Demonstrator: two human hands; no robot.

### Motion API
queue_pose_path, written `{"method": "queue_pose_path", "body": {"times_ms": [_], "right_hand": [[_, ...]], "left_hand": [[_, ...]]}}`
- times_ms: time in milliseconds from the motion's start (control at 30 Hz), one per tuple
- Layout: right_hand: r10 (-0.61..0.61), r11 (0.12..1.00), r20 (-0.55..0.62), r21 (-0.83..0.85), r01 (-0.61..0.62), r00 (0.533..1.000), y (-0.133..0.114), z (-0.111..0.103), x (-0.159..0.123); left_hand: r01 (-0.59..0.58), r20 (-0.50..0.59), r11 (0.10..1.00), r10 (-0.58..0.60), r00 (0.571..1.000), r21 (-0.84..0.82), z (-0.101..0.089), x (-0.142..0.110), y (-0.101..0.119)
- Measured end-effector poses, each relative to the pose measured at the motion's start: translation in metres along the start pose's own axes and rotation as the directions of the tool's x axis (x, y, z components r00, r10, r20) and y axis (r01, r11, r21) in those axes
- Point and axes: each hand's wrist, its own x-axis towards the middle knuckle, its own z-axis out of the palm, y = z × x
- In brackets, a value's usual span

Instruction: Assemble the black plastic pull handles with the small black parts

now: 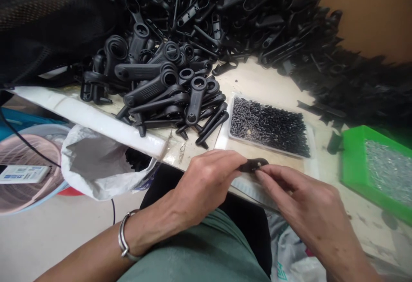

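I've got the black part [255,164] clamped in my left grip [206,181], long axis roughly left-right by the desk's [257,78] near edge, right end against my right grip [305,200], can't tell if that one's closed on it or just touching.

We hold a single black part [252,164], dark and dull, with a smoothly rounded end that we see toward the right. Its other end disappears behind the fingers of our left hand [206,183], which grip it, so we cannot make out its full length or shape. It lies about level, its visible stretch running sideways between our hands. A small pale spot shows near the rounded end; we cannot tell whether it is a hole or a separate piece. There, the fingertips of our right hand [309,200] meet the part's near edge.
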Motion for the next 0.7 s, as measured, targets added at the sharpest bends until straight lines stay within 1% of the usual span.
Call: {"method": "queue_pose_path", "body": {"times_ms": [67, 167, 233, 267, 300, 333, 367, 400, 433, 467, 500, 533, 567, 600, 633, 667, 700], "right_hand": [[0.038, 0.999, -0.008, 0.029, -0.037, 0.999, -0.001, 0.000, 0.000], [0.127, 0.989, -0.066, 0.090, -0.121, 0.990, -0.001, -0.002, -0.002], [0.198, 0.976, -0.109, 0.117, -0.186, 0.974, 0.004, -0.003, -0.005], [0.225, 0.971, -0.129, 0.113, -0.211, 0.966, 0.007, -0.003, -0.007], [0.231, 0.971, -0.153, 0.092, -0.219, 0.961, 0.011, -0.002, -0.009], [0.214, 0.977, -0.181, 0.053, -0.208, 0.960, 0.015, 0.000, -0.011], [0.178, 0.983, -0.206, 0.002, -0.182, 0.962, 0.018, 0.003, -0.012], [0.130, 0.988, -0.226, -0.050, -0.145, 0.965, 0.022, 0.006, -0.014], [0.080, 0.990, -0.240, -0.092, -0.105, 0.967, 0.024, 0.009, -0.015], [0.040, 0.990, -0.249, -0.120, -0.072, 0.968, 0.026, 0.011, -0.016], [0.016, 0.990, -0.256, -0.133, -0.051, 0.967, 0.028, 0.014, -0.017], [0.011, 0.989, -0.261, -0.137, -0.049, 0.965, 0.030, 0.015, -0.017], [0.018, 0.989, -0.265, -0.140, -0.057, 0.964, 0.032, 0.016, -0.018], [0.031, 0.986, -0.266, -0.150, -0.073, 0.964, 0.034, 0.016, -0.019], [0.042, 0.982, -0.262, -0.166, -0.088, 0.964, 0.037, 0.016, -0.020], [0.050, 0.978, -0.253, -0.185, -0.100, 0.966, 0.039, 0.015, -0.020], [0.054, 0.974, -0.246, -0.200, -0.105, 0.968, 0.041, 0.014, -0.021]], "left_hand": [[-0.032, -0.033, 0.999, 0.032, 0.999, -0.013, 0.000, 0.000, 0.001], [-0.117, -0.090, 0.993, 0.114, 0.989, -0.027, -0.001, 0.002, 0.005], [-0.202, -0.093, 0.979, 0.200, 0.975, -0.002, -0.002, 0.006, 0.009], [-0.269, -0.071, 0.962, 0.271, 0.960, 0.038, -0.002, 0.009, 0.011], [-0.354, -0.029, 0.930, 0.358, 0.933, 0.095, -0.002, 0.013, 0.013], [-0.452, 0.033, 0.877, 0.453, 0.891, 0.162, -0.003, 0.017, 0.014], [-0.549, 0.112, 0.805, 0.539, 0.835, 0.226, -0.003, 0.021, 0.014], [-0.628, 0.196, 0.727, 0.597, 0.778, 0.277, -0.003, 0.025, 0.014], [-0.682, 0.263, 0.663, 0.630, 0.731, 0.309, -0.003, 0.028, 0.012], [-0.712, 0.299, 0.622, 0.647, 0.702, 0.325, -0.003, 0.030, 0.010], [-0.722, 0.306, 0.611, 0.655, 0.691, 0.324, -0.003, 0.031, 0.008], [-0.717, 0.289, 0.624, 0.656, 0.697, 0.311, -0.004, 0.030, 0.006], [-0.693, 0.247, 0.661, 0.648, 0.720, 0.287, -0.005, 0.028, 0.004], [-0.651, 0.184, 0.716, 0.625, 0.759, 0.251, -0.005, 0.025, 0.002], [-0.584, 0.106, 0.784, 0.575, 0.811, 0.211, -0.006, 0.022, 0.001], [-0.488, 0.029, 0.856, 0.491, 0.871, 0.172, -0.007, 0.019, 0.001], [-0.370, -0.035, 0.920, 0.378, 0.925, 0.132, -0.008, 0.015, 0.001]]}}
